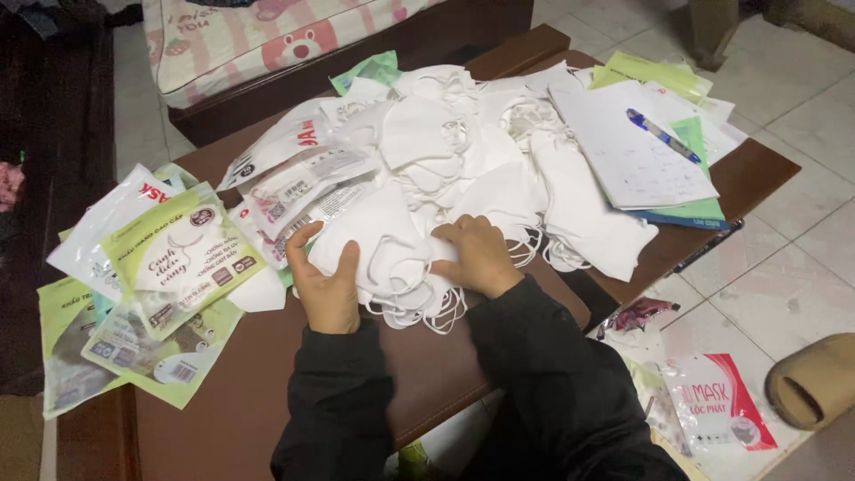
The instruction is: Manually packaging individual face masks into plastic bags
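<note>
Flat green-and-clear pouches [178,258] lay at the counter's [267,392] left edge; contents unclear. White face masks [445,151] were heaped mid-counter. Left hand [328,283] curled, gripping the near small stack of masks [392,258]; right hand [479,254] lay half-open, pressing it.

Floor: pale square tiles [793,267] with thin dark joints ran along the right side and the top of the view.
Table: a low dark brown wooden table [267,392] stood slantwise, its far corner pointing up and right.
Seat: a dark wooden bench [427,40] stood just beyond the table, carrying a cushion [232,40] in white and pink stripes with a cartoon bear.
Left edge: dark furniture [53,134] lay in shadow.
Lower right: a tan rounded object [815,379] sat on the tiles.
Light: dim, even, cool, without hard shadows.
</note>
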